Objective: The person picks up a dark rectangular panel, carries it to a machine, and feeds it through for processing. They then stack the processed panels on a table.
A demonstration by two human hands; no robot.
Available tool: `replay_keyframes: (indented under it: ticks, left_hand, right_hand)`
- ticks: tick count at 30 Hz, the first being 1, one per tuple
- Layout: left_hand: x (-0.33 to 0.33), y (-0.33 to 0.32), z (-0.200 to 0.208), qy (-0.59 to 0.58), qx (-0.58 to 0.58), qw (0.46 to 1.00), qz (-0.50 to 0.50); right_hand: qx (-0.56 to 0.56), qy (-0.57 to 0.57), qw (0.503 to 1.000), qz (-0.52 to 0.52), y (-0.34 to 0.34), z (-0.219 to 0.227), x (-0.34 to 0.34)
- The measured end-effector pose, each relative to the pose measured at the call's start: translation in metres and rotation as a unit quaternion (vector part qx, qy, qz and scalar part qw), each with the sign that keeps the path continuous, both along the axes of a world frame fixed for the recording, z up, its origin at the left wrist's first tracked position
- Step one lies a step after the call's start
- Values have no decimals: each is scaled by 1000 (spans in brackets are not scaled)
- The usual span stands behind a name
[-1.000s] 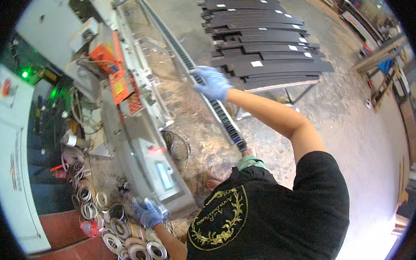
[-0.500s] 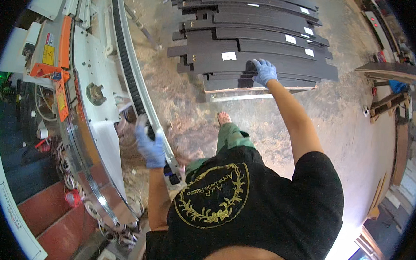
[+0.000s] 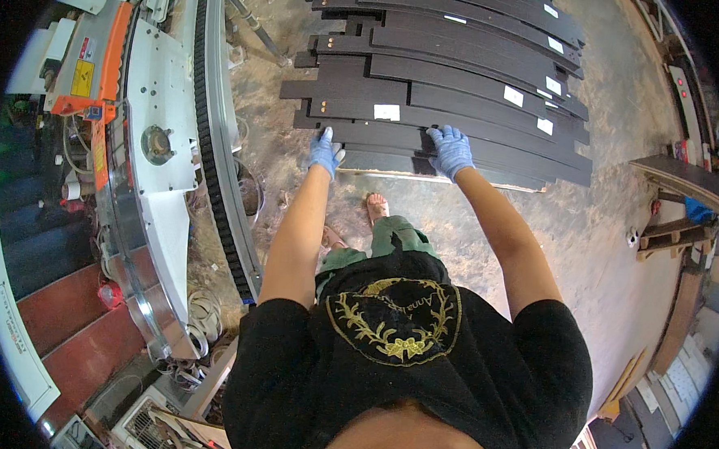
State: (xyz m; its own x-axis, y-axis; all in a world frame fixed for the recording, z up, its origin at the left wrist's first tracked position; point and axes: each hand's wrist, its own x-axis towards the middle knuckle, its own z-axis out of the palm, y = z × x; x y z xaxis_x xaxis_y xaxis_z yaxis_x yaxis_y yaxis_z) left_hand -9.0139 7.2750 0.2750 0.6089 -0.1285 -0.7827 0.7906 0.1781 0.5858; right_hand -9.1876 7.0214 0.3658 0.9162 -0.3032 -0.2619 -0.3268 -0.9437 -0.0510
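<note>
Left hand (image 3: 325,153): blue-gloved, fingers pointing away from the body, thumb set apart to the right; touching the left end of the nearest boards. Whether it clasps them or merely rests there, cannot tell.

Right hand (image 3: 451,152): blue-gloved, fingers bent over the near edge of the same boards, about midway along; underside of the hand hidden, so firmness of hold cannot be told.

Dark boards (image 3: 471,108): a stack, directly under the fingers and extending beyond both hands; lying flat, long side crosswise, ends staggered. White labels (image 3: 386,112) on several, one just beyond the gap between the hands. Paired brass-coloured dots (image 3: 323,106) on some left ends, the closest just beyond the left hand.

Support (image 3: 386,175): pale edge, beneath the boards, between the hands on the near side.

Bare foot (image 3: 377,205): on the floor (image 3: 522,233), nearer the body than the hands. Green trousers (image 3: 399,236) and black shirt (image 3: 395,320) with gold wreath, nearer still.

Rail (image 3: 217,148) with black segmented track: left of the left hand, apart from it. White machine (image 3: 163,68) with orange guard (image 3: 112,57): farther left.

Wooden rack (image 3: 676,235) with blue item (image 3: 698,211): well right of the right hand.
</note>
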Motion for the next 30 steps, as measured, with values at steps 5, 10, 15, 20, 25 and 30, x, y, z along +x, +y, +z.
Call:
replay_keyframes:
  ticks: [5,10,15,20,25,30]
  left_hand:
    - [-21,28,55,-75,-62,995,36]
    - [-77,180,198,-296,38,943,149]
    - [-170,358,258,-372,278,780,419]
    - [-330,493,250,-348,300,634,622]
    - [-448,549,219,-277,388,540,693]
    - [-478,591,174,-247,416,480,732]
  right_hand:
    - [10,-120,993,17,-39,15,-47]
    - [10,-74,988,136,-2,61,-74]
    - [162,-131,901,380,176,169,30]
    - [174,-135,722,656,382,174,116]
    - [143,-97,588,790,575,192,128]
    - [111,-78,529,838,684,163,143]
